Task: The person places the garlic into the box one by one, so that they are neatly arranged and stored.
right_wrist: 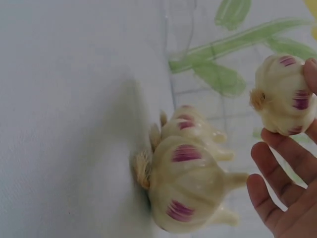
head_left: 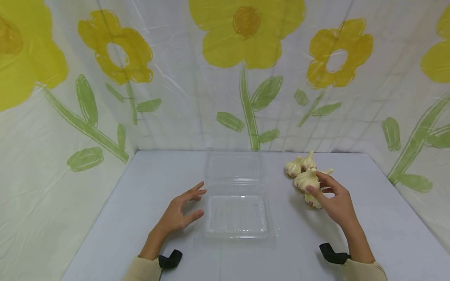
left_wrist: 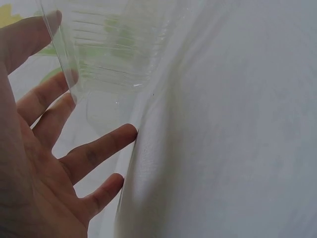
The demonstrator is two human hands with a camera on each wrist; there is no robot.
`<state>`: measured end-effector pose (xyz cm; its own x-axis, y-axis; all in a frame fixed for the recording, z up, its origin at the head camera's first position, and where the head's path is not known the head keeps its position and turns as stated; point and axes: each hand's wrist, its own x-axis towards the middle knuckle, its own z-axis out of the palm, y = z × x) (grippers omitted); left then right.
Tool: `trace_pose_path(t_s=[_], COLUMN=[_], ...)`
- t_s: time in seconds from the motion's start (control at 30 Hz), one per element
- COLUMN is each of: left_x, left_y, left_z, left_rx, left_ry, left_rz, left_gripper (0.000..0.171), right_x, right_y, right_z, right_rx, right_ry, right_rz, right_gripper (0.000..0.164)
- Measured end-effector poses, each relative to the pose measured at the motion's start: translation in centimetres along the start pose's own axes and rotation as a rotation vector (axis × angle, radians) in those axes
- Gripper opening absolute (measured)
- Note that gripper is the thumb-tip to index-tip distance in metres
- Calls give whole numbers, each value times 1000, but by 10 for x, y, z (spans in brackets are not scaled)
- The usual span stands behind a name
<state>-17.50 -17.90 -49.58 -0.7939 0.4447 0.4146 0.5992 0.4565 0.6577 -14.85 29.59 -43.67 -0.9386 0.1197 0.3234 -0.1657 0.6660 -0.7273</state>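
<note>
My right hand pinches a garlic bulb between thumb and fingers, held up off the table; its root end and purple streaks show in the right wrist view. Under and behind it, several more garlic bulbs lie in a cluster. On the table's middle a clear plastic clamshell box lies spread, its lid folded back towards the wall. At the box's left side my left hand is spread, fingers relaxed, holding nothing. In the left wrist view its upper fingertips overlap the clear box edge.
A white-covered table carries everything. A pale hanging sheet with painted yellow flowers stands along its back and sides. Both wrists wear a black strap mount.
</note>
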Motion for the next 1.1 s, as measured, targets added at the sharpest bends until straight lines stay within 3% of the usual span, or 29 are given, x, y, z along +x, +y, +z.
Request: trace_pose_path(t_s=[0.53,1.1], left_x=[-1,1], left_y=[3,3], left_z=[1,2], left_rx=[-3,2], left_ry=[10,4], left_rz=[-9,-13], left_gripper=[54,55], right_x=[-2,-5], right_y=[-12,-19], right_z=[24,41], right_rx=[84,141], right_ry=[-109,-86], right_rz=[-47,-142], right_gripper=[53,50])
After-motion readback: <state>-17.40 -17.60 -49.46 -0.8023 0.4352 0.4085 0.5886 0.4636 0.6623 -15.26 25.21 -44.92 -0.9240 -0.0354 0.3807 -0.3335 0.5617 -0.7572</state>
